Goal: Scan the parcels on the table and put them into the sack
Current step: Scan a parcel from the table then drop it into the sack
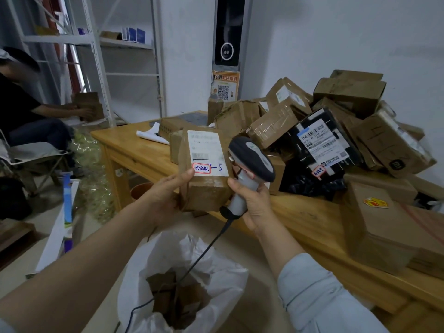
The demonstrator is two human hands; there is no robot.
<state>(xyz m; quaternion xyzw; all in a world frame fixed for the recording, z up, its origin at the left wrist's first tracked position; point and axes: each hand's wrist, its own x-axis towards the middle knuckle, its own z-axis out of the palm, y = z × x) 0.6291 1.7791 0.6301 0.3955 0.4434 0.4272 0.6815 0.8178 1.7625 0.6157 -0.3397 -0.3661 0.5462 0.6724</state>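
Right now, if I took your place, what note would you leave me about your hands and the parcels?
Left hand: holds the labelled parcel, label facing the camera.
Right hand: fingers wrapped round the scanner, its head beside that label.
Sack: open on the floor below the hands, with some brown boxes already inside.
To do: I cannot tell whether this parcel has been scanned. Once it has, it goes into the sack. A big pile of parcels waits on the table.

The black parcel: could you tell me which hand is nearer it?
Right. The right hand, gripping the scanner, is left of the black parcel; the left hand holds a box farther left.
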